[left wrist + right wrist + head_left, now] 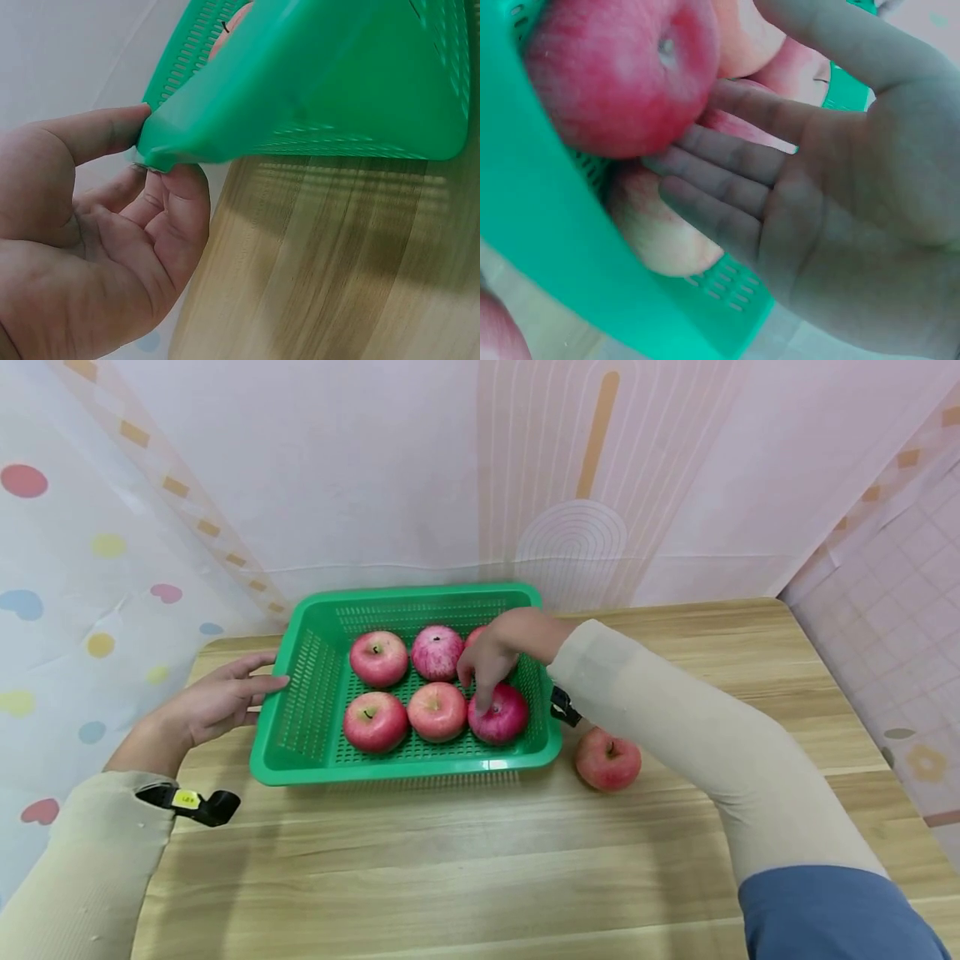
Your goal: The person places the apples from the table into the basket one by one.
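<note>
A green plastic basket (405,771) with slotted walls stands on the table, holding several red and pink apples in two rows. My left hand (217,700) pinches its left rim, thumb on one side and fingers beneath, as the left wrist view of the basket (262,90) shows. Inside the basket, my right hand (491,653) reaches down at the right end. Its fingers (727,154) are fairly straight and touch or lie close beside a dark red apple (498,717) in the front right corner. Behind, another apple (474,635) is mostly covered by this hand.
One loose apple (607,760) lies on the wooden table (465,868) just right of the basket, below my right forearm. A patterned wall covering (375,468) rises close behind the basket. Black wrist cameras stick out from both sleeves.
</note>
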`<action>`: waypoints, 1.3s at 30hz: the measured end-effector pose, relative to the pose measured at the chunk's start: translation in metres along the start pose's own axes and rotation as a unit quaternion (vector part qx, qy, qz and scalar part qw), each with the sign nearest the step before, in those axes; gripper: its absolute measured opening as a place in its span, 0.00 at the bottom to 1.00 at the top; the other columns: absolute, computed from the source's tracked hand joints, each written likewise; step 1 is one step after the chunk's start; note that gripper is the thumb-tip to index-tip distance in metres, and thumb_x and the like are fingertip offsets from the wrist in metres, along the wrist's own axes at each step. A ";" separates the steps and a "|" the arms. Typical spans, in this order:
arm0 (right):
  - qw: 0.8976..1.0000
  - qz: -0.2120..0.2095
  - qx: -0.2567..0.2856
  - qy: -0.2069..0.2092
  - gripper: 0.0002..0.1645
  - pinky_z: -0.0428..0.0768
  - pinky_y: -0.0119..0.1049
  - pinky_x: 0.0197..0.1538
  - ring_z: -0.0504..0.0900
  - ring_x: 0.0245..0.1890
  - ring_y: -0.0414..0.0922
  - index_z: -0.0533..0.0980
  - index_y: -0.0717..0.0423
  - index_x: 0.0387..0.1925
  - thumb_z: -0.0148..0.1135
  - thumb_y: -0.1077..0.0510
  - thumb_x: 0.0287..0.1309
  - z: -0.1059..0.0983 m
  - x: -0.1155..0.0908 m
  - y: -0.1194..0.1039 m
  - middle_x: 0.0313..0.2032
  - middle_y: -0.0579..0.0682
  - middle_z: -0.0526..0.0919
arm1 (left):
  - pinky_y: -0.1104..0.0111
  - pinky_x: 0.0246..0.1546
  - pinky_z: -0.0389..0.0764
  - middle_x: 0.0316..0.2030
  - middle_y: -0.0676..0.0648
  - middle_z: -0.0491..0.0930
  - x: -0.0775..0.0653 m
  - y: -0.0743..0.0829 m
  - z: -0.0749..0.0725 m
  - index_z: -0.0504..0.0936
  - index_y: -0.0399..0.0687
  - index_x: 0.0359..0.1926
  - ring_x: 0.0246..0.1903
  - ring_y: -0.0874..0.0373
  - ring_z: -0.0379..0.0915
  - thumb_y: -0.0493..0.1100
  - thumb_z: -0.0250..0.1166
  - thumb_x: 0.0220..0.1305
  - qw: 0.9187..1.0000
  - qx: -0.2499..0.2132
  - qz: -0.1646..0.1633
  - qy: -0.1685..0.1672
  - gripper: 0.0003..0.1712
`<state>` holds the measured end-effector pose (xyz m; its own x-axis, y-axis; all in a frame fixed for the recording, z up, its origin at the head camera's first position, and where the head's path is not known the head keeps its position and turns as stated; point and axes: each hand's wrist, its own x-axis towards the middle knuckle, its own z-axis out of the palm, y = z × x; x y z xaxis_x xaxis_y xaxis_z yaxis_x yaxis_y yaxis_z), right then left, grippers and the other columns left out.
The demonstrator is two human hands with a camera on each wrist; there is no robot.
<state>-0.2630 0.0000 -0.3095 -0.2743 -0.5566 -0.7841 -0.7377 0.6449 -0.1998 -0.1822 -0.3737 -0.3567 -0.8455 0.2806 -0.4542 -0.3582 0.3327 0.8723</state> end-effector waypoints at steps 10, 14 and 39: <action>0.995 -0.035 0.068 0.058 0.36 0.68 0.42 0.70 0.68 0.66 0.48 0.67 0.60 0.68 0.64 0.46 0.67 0.008 -0.026 0.012 0.65 0.54 0.71 | 0.64 0.43 0.86 0.45 0.58 0.85 -0.003 -0.001 -0.002 0.63 0.63 0.64 0.45 0.62 0.84 0.41 0.51 0.82 1.000 -0.013 0.008 -0.007 0.17; 0.992 -0.034 0.073 0.092 0.33 0.70 0.45 0.68 0.72 0.64 0.50 0.69 0.57 0.65 0.64 0.44 0.68 0.012 -0.039 0.017 0.63 0.55 0.73 | 0.64 0.42 0.86 0.45 0.57 0.85 -0.004 -0.003 -0.004 0.63 0.64 0.63 0.44 0.62 0.84 0.40 0.51 0.82 1.000 -0.023 0.012 -0.008 0.17; 0.916 -0.157 0.100 0.354 0.44 0.55 0.52 0.77 0.53 0.77 0.53 0.61 0.52 0.77 0.66 0.43 0.67 0.070 -0.087 0.042 0.76 0.56 0.59 | 0.66 0.44 0.85 0.44 0.59 0.85 0.001 0.002 -0.002 0.61 0.62 0.64 0.44 0.63 0.84 0.42 0.52 0.81 1.000 -0.019 -0.009 0.003 0.18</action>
<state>-0.2274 0.1123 -0.2912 -0.4516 -0.8860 -0.1054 -0.7402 0.4380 -0.5101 -0.1846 -0.3746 -0.3556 -0.8412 0.2701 -0.4685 -0.3875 0.3033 0.8705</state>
